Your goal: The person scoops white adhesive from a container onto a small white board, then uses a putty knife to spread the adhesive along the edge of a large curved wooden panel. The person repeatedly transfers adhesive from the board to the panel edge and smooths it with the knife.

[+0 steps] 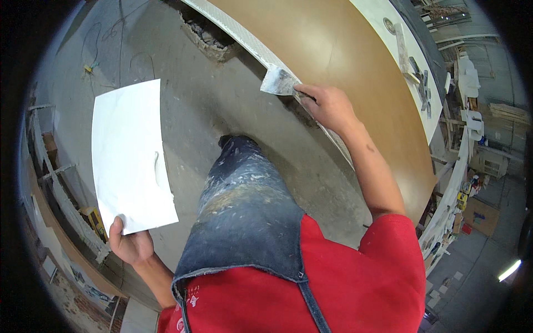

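Brown, smooth board panel [355, 61] lies on the table at far right, its near edge faced with a pale textured strip [244, 39]. The right hand [327, 105] has its fingers closed round the handle of a wide metal putty knife [279, 82], whose filler-smeared blade rests against that strip. The left hand [130, 244], low at near left, pinches 1 corner of a flat white rectangular sheet [130, 158] held out over the grey concrete floor [222, 111].

Judging from the grip, the sheet is held by only 1 corner and could tip or sag. The blade, if it tilts, could gouge the strip or drag filler onto the brown face. No container of filler shows; the sheet's upper face looks almost bare, apart from 1 thin mark.
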A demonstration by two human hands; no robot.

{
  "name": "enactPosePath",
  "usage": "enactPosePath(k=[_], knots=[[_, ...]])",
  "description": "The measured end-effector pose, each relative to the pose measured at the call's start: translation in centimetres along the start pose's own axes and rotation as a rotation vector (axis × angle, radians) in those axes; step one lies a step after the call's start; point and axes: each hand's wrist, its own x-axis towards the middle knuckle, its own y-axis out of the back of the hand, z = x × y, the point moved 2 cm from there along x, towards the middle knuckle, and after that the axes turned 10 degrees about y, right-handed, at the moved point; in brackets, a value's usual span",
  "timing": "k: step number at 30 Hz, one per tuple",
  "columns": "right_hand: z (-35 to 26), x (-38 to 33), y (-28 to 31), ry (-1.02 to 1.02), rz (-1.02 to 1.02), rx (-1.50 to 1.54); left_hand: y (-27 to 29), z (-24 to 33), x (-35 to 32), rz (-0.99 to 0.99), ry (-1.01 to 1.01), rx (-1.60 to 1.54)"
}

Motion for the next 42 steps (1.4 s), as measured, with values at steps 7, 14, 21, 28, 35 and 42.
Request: enactPosePath(k=[7, 14, 21, 28, 35, 42], knots=[[3.5, -8.7, 0.2, -0.061, 0.063, 0.018, 2.4, -1.8, -4.5, 0.092, -0.025, -0.009], [4.2, -12.9, 1.8, -0.100, 0.068, -0.083, 1.6, -2.9, -4.8, 0.075, 0.031, -0.018], [3.2, -16.7, 2.9, -0.111, 0.287, 0.055, 0.9, -4.5, -6.7, 0.037, 0.032, -0.021], [4.0, -18.5, 0.5, 0.010, 0.056, 0.038, -0.3, -8.9, -10.6, 0.016, 0.003, -0.017], [6.2, -19.1, -1.7, 0.049, 0.013, 0.007, -1.4, -13.7, -16.3, 0.082, -0.011, 0.022], [11.0, -30.4, -0.9, -0.046, 0.080, -0.018, -1.0, -18.0, -20.1, 0.037, -0.004, 0.013]])
